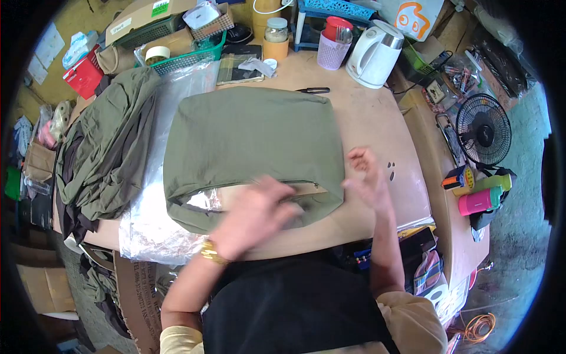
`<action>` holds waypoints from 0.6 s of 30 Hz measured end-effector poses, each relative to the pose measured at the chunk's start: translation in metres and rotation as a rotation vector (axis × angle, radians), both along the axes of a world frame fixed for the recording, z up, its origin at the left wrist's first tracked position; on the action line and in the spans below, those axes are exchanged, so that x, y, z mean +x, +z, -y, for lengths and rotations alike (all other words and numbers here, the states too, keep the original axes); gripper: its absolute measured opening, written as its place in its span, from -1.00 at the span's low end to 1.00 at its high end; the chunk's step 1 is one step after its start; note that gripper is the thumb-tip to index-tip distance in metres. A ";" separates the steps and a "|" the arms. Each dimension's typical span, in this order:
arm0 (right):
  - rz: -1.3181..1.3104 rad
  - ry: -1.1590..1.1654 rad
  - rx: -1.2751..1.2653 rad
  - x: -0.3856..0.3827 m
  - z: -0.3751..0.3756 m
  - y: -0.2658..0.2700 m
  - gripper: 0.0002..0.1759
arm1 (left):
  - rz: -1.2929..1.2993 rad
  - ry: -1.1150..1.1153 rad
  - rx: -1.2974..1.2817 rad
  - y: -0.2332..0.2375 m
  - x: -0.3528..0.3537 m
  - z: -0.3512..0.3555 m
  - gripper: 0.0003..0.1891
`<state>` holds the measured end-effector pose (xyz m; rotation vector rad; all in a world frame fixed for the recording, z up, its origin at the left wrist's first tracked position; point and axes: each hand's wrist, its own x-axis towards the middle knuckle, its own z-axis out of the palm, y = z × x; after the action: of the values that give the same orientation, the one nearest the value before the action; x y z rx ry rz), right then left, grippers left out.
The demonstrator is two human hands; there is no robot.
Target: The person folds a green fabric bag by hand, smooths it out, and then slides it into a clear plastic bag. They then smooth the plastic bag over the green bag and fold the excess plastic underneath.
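An olive-green fabric cover (253,130) lies spread on the brown tabletop (377,118) in front of me. Along its near side runs a long gap, through which brown and shiny silver show. My left hand (250,215), with a gold band at the wrist, is over this gap, its fingers smeared by motion. Just off the cover's right edge, my right hand (368,177) is raised with loosely bent fingers apart and nothing in them. Beyond the cover's far edge lies a small black tool (313,90), partly hidden by the fabric.
Heaped green and dark cloth (109,147) is at left, beside clear plastic sheeting (141,230). A white kettle (376,53), a lilac cup (333,53) and a jar (276,38) stand at the back. To the right are a black fan (483,130) and a pink bottle (471,203).
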<state>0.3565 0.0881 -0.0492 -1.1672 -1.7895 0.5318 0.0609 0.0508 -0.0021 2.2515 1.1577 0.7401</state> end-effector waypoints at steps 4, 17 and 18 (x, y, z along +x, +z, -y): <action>0.286 -0.054 0.114 -0.033 0.008 -0.019 -0.74 | -0.070 -0.222 -0.161 -0.039 0.038 0.019 -0.64; -0.361 0.095 -0.383 -0.052 0.006 -0.031 -0.86 | 1.285 0.228 -0.991 -0.094 0.048 -0.035 -0.79; -0.250 0.095 -0.340 -0.051 0.007 -0.030 -0.87 | 1.284 0.186 -0.932 -0.095 0.046 -0.037 -0.81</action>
<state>0.3051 0.0811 -0.0792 -1.1837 -1.5822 1.0240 0.1072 0.0875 -0.0971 0.6143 0.7356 1.1153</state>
